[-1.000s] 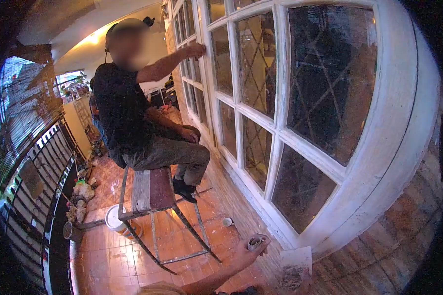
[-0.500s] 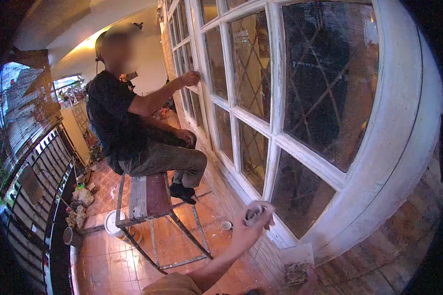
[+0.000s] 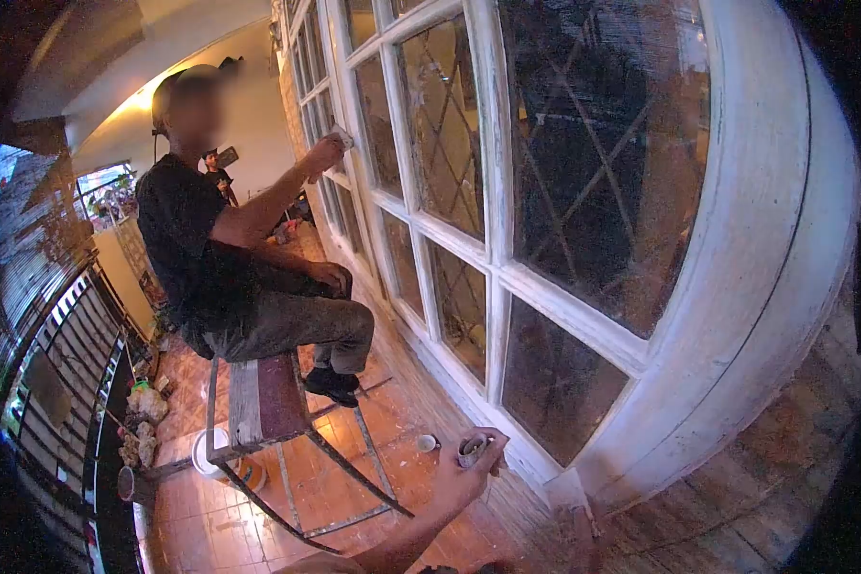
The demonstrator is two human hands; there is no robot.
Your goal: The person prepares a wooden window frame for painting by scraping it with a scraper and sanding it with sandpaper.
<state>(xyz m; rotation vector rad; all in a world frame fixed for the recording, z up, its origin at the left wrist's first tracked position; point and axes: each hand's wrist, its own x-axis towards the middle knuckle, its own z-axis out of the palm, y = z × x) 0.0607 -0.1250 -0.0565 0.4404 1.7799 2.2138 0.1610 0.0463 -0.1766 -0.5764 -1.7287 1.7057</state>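
My left hand [image 3: 459,483] is wrapped round a small round cup [image 3: 472,450] with greyish stuff inside, just in front of the window's bottom rail. Lower down, my right hand [image 3: 585,540] grips a flat, pale, square-edged piece [image 3: 566,488], like a putty scraper. Its upper edge is right at the bottom corner of the white window frame [image 3: 603,344]. The fingers of that hand are dim and partly hidden. Peeling white paint and wooden bars surround the glass panes.
A person [image 3: 196,220] in dark clothes sits on a metal-legged bench [image 3: 258,402], one hand at the window frame. A white bucket [image 3: 210,454] stands beneath it. Another small cup [image 3: 428,443] rests near the sill. Dark railings [image 3: 57,383] run along the left.
My view has shifted, so the scene sits further left. The flat piece in my right hand has moved up to the frame's bottom corner. My left hand still holds the cup.
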